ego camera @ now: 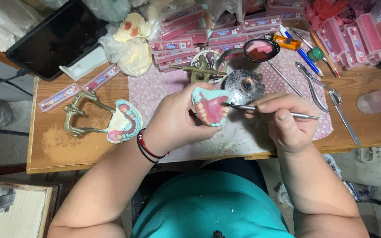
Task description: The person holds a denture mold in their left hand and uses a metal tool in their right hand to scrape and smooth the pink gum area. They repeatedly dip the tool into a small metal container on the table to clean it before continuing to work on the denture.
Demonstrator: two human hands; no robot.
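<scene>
Burner (244, 85) sits just behind the hands, frame centre; pliers (317, 88) to the right, brass articulator (104, 118) with a second cast lower left. Tooth boxes (225, 31) crowd the surface's (67, 150) far edge; bare wood at lower left. Left hand (175, 121) grips a denture cast (210, 107), tilted. Right hand (283, 119) pinches a metal tool (272, 111), tip touching the cast.

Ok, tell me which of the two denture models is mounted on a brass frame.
The denture model lying on the table at left; the other model is frameless, in the left hand.
</scene>
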